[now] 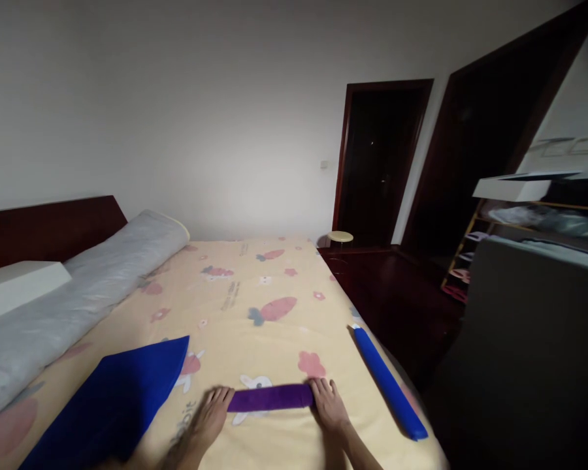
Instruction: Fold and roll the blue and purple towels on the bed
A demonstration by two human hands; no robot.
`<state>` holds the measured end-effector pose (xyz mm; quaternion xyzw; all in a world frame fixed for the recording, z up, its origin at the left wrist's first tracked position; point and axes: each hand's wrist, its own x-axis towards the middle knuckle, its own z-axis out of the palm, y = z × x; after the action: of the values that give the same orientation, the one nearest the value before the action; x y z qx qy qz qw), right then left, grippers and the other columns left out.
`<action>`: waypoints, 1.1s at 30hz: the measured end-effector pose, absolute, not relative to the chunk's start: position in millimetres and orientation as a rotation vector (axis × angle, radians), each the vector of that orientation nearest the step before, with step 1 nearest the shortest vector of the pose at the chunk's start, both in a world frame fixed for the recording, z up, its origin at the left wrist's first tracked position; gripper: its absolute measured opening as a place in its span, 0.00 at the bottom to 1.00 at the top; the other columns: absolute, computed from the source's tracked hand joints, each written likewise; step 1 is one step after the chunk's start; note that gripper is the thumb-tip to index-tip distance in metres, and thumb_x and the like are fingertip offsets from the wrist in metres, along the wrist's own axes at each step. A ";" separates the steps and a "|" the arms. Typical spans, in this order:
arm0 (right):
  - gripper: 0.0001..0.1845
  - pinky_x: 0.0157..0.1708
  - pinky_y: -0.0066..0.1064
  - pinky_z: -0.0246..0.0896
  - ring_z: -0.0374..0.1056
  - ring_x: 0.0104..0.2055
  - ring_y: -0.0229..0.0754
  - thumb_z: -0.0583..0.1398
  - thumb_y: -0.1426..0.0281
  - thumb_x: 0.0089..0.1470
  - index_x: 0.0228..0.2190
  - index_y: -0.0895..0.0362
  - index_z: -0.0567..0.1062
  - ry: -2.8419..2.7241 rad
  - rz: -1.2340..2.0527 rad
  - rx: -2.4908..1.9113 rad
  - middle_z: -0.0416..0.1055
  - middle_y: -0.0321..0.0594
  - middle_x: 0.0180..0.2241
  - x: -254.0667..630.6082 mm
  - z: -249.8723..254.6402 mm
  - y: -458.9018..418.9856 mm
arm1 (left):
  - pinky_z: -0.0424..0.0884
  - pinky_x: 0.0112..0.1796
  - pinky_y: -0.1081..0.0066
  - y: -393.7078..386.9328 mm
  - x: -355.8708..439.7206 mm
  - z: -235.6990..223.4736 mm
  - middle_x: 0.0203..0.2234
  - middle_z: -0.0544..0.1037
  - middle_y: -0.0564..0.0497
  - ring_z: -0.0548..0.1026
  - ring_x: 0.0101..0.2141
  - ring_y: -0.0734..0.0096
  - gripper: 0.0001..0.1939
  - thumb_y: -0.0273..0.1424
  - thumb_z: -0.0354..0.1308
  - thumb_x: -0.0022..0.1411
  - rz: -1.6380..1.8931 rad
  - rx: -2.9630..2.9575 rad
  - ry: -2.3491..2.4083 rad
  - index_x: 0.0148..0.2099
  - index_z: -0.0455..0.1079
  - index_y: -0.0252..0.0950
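A purple cloth, folded into a long narrow strip, lies crosswise on the bed in front of me. My left hand grips its left end, with the fingers closed over the edge. At the opposite end my right hand holds the cloth, its fingertips curled onto the purple fabric. To the left a blue cloth is spread flat on the bedsheet. A narrow blue strip, rolled or folded, rests near the bed's right edge; a small white tip shows at its far end.
A patterned sheet covers the bed. A long grey roll and a white box lie by the dark headboard. Beyond the bed stands a stool. A dark panel and a loaded shelf are on the right.
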<state>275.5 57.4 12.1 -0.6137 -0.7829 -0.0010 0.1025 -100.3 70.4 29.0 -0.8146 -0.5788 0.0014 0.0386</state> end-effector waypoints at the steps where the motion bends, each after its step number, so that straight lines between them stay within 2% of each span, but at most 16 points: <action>1: 0.28 0.59 0.52 0.48 0.61 0.57 0.55 0.52 0.75 0.53 0.56 0.56 0.68 -2.305 -0.006 -1.825 0.68 0.49 0.55 275.7 11.7 56.2 | 0.55 0.58 0.61 68.5 -101.7 27.2 0.54 0.72 0.48 0.65 0.56 0.64 0.31 0.18 0.37 0.60 0.019 -2.486 -1.799 0.61 0.62 0.44; 5: 0.29 0.59 0.51 0.48 0.61 0.57 0.54 0.50 0.75 0.54 0.57 0.55 0.67 -2.285 0.001 -1.889 0.67 0.49 0.57 278.0 10.3 54.6 | 0.51 0.60 0.61 63.9 -105.2 28.4 0.58 0.69 0.49 0.62 0.59 0.67 0.35 0.15 0.36 0.58 0.068 -2.483 -1.885 0.63 0.59 0.44; 7: 0.30 0.60 0.52 0.48 0.59 0.59 0.55 0.50 0.75 0.54 0.59 0.56 0.66 -2.277 0.015 -1.928 0.65 0.50 0.58 275.8 10.7 55.8 | 0.49 0.61 0.56 63.6 -102.6 32.8 0.60 0.67 0.48 0.59 0.61 0.64 0.35 0.16 0.38 0.56 0.107 -2.461 -1.922 0.63 0.59 0.45; 9: 0.34 0.60 0.55 0.46 0.53 0.63 0.59 0.51 0.74 0.52 0.61 0.57 0.62 -2.264 0.019 -1.967 0.60 0.52 0.62 264.8 13.1 56.5 | 0.42 0.62 0.48 63.0 -90.9 35.0 0.64 0.61 0.46 0.54 0.65 0.58 0.35 0.18 0.42 0.55 0.139 -2.388 -1.981 0.64 0.58 0.44; 11: 0.39 0.62 0.56 0.42 0.44 0.67 0.60 0.52 0.71 0.51 0.65 0.58 0.54 -2.290 0.038 -1.930 0.50 0.50 0.66 242.2 17.2 55.5 | 0.36 0.63 0.44 61.4 -66.3 32.0 0.68 0.53 0.45 0.45 0.67 0.54 0.38 0.21 0.46 0.54 0.119 -2.365 -2.014 0.68 0.52 0.41; 13: 0.44 0.64 0.53 0.40 0.38 0.69 0.57 0.53 0.69 0.50 0.66 0.58 0.46 -2.377 0.106 -1.769 0.42 0.46 0.68 211.3 21.3 52.7 | 0.37 0.64 0.47 58.7 -31.7 24.2 0.70 0.46 0.46 0.41 0.68 0.55 0.42 0.24 0.48 0.54 0.032 -2.475 -1.961 0.70 0.42 0.38; 14: 0.44 0.64 0.50 0.41 0.38 0.69 0.55 0.53 0.68 0.50 0.67 0.58 0.45 -2.418 0.148 -1.675 0.41 0.45 0.68 195.8 22.5 51.3 | 0.39 0.65 0.50 57.3 -13.8 19.7 0.70 0.45 0.46 0.40 0.68 0.57 0.43 0.24 0.47 0.54 -0.015 -2.557 -1.911 0.71 0.39 0.37; 17: 0.39 0.65 0.43 0.43 0.44 0.68 0.50 0.50 0.71 0.53 0.66 0.61 0.50 -2.449 0.198 -1.520 0.47 0.46 0.67 168.0 20.7 49.3 | 0.43 0.66 0.56 54.5 21.8 11.3 0.69 0.46 0.46 0.43 0.68 0.60 0.39 0.26 0.44 0.58 -0.092 -2.709 -1.799 0.70 0.38 0.33; 19: 0.37 0.65 0.41 0.42 0.47 0.67 0.47 0.49 0.73 0.53 0.65 0.60 0.54 -2.436 0.161 -1.499 0.51 0.45 0.66 174.6 16.0 50.8 | 0.45 0.66 0.57 55.1 18.6 13.2 0.69 0.48 0.49 0.45 0.68 0.62 0.36 0.27 0.43 0.61 -0.109 -2.730 -1.738 0.70 0.40 0.36; 22: 0.38 0.65 0.43 0.42 0.51 0.66 0.47 0.51 0.75 0.50 0.64 0.58 0.56 -2.407 0.077 -1.537 0.55 0.43 0.64 215.4 7.7 54.7 | 0.49 0.65 0.55 59.0 -22.5 24.8 0.68 0.51 0.53 0.49 0.67 0.61 0.34 0.32 0.45 0.64 -0.109 -2.720 -1.664 0.70 0.42 0.43; 25: 0.38 0.63 0.45 0.45 0.53 0.64 0.50 0.51 0.75 0.48 0.62 0.60 0.60 -2.365 0.018 -1.654 0.59 0.46 0.62 257.8 0.9 56.8 | 0.53 0.63 0.55 63.2 -72.8 37.1 0.67 0.54 0.52 0.52 0.66 0.60 0.32 0.38 0.49 0.64 -0.058 -2.671 -1.714 0.69 0.47 0.45; 30: 0.37 0.61 0.45 0.47 0.53 0.65 0.51 0.51 0.75 0.49 0.62 0.60 0.60 -2.368 0.035 -1.731 0.59 0.48 0.63 272.9 0.7 54.2 | 0.53 0.62 0.63 68.3 -103.2 47.6 0.67 0.56 0.52 0.53 0.66 0.67 0.33 0.36 0.52 0.63 0.022 -2.720 -1.752 0.69 0.48 0.46; 33: 0.37 0.61 0.48 0.47 0.51 0.65 0.51 0.50 0.75 0.49 0.63 0.60 0.59 -2.369 0.130 -1.774 0.57 0.48 0.63 267.9 12.5 52.5 | 0.53 0.62 0.64 70.8 -99.3 51.9 0.67 0.56 0.53 0.53 0.66 0.68 0.33 0.33 0.51 0.62 0.069 -2.739 -1.814 0.68 0.49 0.48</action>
<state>267.9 52.5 12.5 -0.5964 -0.7964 0.0439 0.0896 -99.3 70.8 51.9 -0.8314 -0.5506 0.0210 -0.0723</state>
